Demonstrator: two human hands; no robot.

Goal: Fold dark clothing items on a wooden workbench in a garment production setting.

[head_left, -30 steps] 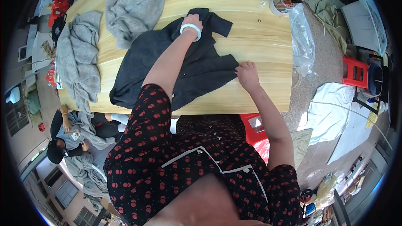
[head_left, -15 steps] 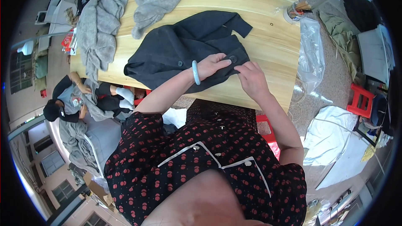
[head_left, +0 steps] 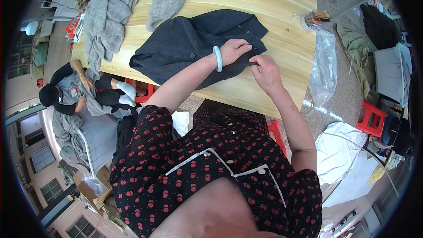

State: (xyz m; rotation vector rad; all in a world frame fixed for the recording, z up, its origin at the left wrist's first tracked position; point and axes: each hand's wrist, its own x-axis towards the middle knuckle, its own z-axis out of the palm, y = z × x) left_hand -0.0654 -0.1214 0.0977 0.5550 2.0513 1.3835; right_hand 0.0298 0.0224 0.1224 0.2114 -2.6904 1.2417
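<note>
A dark navy buttoned garment (head_left: 180,46), which looks like a jacket or cardigan, lies bunched on the wooden table (head_left: 282,0). One round button shows on its body. My left hand (head_left: 234,52), with a pale blue bangle (head_left: 217,59) at the wrist, is closed on the cloth near its right end. Close beside it, my right hand (head_left: 266,72) pinches the garment's near right edge between thumb and fingers. The cloth is stretched between the two hands. My left fingertips are partly hidden against the dark fabric.
Two grey knitted garments (head_left: 110,15) lie at the table's far left. A tool-filled container (head_left: 312,20) stands by the right edge, with clear plastic (head_left: 324,64) hanging below. Another person (head_left: 77,88) sits at left with grey knitwear. A red stool (head_left: 371,119) is at right.
My left hand has shifted slightly up and right along the garment, covering the button that showed beside its thumb. My right hand keeps its pinch, now drawing the edge out.
</note>
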